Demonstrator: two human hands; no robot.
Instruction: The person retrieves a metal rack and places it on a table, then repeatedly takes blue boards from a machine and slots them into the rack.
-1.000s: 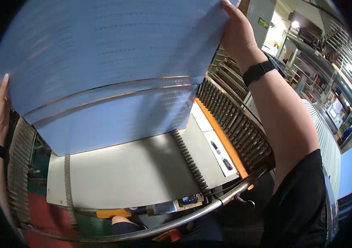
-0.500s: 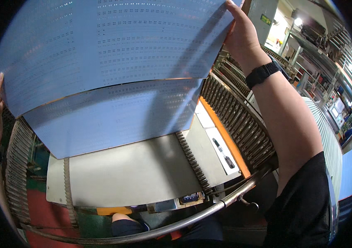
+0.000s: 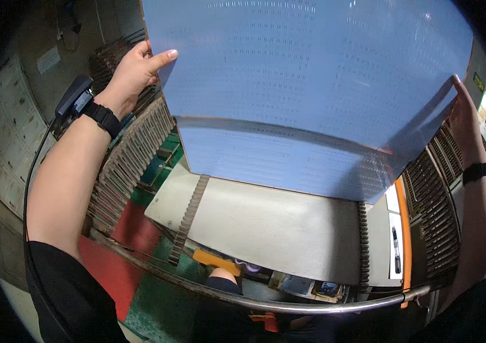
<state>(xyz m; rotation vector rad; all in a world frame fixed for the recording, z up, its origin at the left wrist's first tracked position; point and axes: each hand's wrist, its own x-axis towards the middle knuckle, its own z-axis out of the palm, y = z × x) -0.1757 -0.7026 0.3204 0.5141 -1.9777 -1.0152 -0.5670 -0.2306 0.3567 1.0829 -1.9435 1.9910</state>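
Blue, thin and glossy, a large flexible sheet [image 3: 311,86] patterned with rows of fine pale marks is held up at head height, filling the upper middle of the view, with its lower edge hanging above the far edge of a flat grey machine bed [image 3: 277,228]. The sheet's left edge is pinched by the left hand [image 3: 134,71], thumb laid on the near face and fingers hidden behind. Its right edge is gripped by the right hand [image 3: 464,123], the fingers curled out of sight, so how far they are closed cannot be told. Black wristbands are worn on both wrists. Toothed brown racks [image 3: 126,163] flank the bed on either side, and a curved metal rail [image 3: 288,306] runs along its near edge. The step in hand is judged to be carrying of the sheet; level support at both edges is called for next.
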